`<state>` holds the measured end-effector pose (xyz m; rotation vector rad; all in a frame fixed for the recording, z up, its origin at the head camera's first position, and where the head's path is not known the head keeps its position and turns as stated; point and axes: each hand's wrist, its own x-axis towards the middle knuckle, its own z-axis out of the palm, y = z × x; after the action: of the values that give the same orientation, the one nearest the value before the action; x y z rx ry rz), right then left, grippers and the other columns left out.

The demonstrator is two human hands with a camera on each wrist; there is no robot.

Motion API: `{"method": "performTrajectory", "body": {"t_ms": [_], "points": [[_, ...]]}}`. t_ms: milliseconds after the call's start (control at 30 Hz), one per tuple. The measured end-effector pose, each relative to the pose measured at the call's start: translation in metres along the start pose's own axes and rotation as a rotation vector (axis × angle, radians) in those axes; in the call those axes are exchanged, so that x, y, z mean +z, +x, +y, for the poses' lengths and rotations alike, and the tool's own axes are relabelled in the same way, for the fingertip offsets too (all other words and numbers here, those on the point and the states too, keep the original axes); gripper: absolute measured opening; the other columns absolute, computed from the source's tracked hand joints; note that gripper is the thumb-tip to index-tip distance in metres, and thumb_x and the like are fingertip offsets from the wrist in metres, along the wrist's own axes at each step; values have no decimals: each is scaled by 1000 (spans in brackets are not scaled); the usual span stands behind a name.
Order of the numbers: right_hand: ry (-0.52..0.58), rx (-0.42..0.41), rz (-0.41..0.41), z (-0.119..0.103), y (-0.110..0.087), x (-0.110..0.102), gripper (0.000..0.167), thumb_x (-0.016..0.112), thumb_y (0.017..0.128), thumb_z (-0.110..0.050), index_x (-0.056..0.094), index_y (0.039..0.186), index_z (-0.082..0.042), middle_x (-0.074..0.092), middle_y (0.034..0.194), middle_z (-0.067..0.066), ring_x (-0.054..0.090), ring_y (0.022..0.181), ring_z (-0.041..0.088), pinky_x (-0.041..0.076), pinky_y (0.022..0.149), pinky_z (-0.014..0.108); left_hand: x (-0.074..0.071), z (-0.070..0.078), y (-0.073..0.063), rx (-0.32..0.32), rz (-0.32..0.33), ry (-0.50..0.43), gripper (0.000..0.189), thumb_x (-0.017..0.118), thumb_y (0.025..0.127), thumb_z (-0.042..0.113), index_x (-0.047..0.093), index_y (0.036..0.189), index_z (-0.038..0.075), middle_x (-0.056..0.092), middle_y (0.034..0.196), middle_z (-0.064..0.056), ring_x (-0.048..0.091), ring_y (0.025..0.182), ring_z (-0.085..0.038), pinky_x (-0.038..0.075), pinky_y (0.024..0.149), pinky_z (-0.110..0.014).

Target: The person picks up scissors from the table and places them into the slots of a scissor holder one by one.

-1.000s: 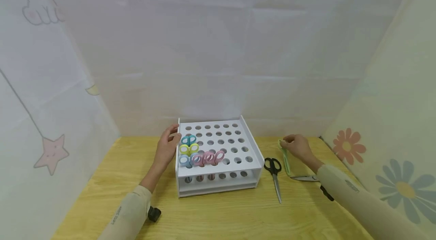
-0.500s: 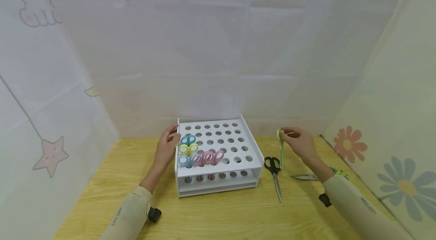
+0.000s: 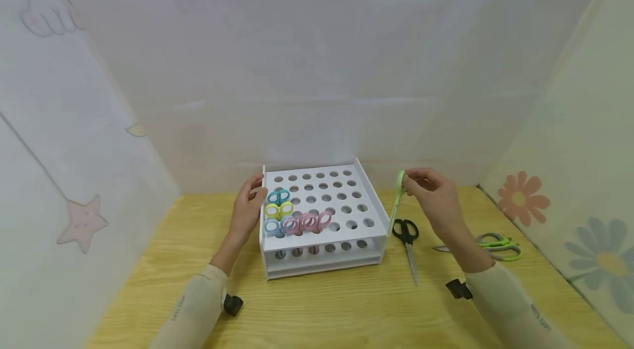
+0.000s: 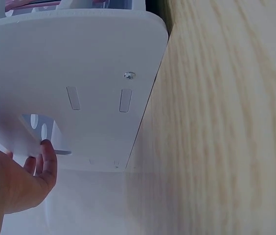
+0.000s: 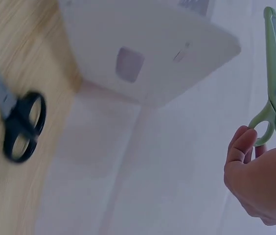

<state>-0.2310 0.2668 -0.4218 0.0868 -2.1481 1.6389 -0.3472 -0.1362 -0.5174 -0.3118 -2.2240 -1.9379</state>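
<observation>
A white rack (image 3: pixel 356 175) with rows of round holes stands on the wooden table, and its side wall (image 4: pixel 79 73) fills the left wrist view. Several small scissors (image 3: pixel 292 217) in teal, yellow, blue and pink stand in its front left holes. My left hand (image 3: pixel 250 208) holds the rack's left wall. My right hand (image 3: pixel 428 195) pinches the handle of light green scissors (image 3: pixel 398 197), which hang blade down in the air just right of the rack. In the right wrist view the green scissors (image 5: pixel 273 83) point toward the rack (image 5: pixel 152 54).
Black-handled scissors (image 3: pixel 408 241) lie on the table right of the rack, also blurred in the right wrist view (image 5: pixel 23 125). Grey and lime scissors (image 3: pixel 495 245) lie further right. White curtains with star and flower prints close in the table on three sides.
My right hand has lifted the green scissors off the table and carried them left toward the rack. The left hand has stayed on the rack's side.
</observation>
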Motion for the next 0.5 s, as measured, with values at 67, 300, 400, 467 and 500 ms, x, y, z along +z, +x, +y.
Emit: {"method": "performTrajectory", "body": {"t_ms": [67,300,400,467,500], "points": [[53,-8,-4,-3,-4,7,32,74,96,-21,70,115,3,68,108,8,65,84,21,53,80,26,4,-2,-2,-7,1,-6,46,57,105,31,51,148,19,52,143,-9,54,120,-32,46,98,-52],[131,9,25,-9,-10,28,28,76,94,-18,69,111,3,66,107,12,65,85,20,53,83,29,6,-2,-5,-20,-2,5,45,57,104,30,53,147,18,53,142,-10,55,120,-32,46,98,-53],[161,-15,50,-12,-8,37,27,77,93,-16,69,110,3,67,106,13,65,85,19,54,81,28,4,0,-3,-7,5,5,45,57,104,32,53,147,19,52,142,-11,54,120,-34,45,99,-54],[169,-57,61,-12,-8,43,26,78,92,-13,69,109,4,67,104,15,66,84,20,55,78,27,2,1,-1,0,9,6,46,57,104,33,53,147,18,53,142,-11,54,121,-34,44,99,-55],[163,-77,66,-12,-8,46,26,78,92,-12,69,109,5,67,104,16,66,84,21,55,77,26,2,1,0,-1,9,8,46,57,104,33,52,148,18,52,142,-11,54,121,-34,44,100,-55]]}}
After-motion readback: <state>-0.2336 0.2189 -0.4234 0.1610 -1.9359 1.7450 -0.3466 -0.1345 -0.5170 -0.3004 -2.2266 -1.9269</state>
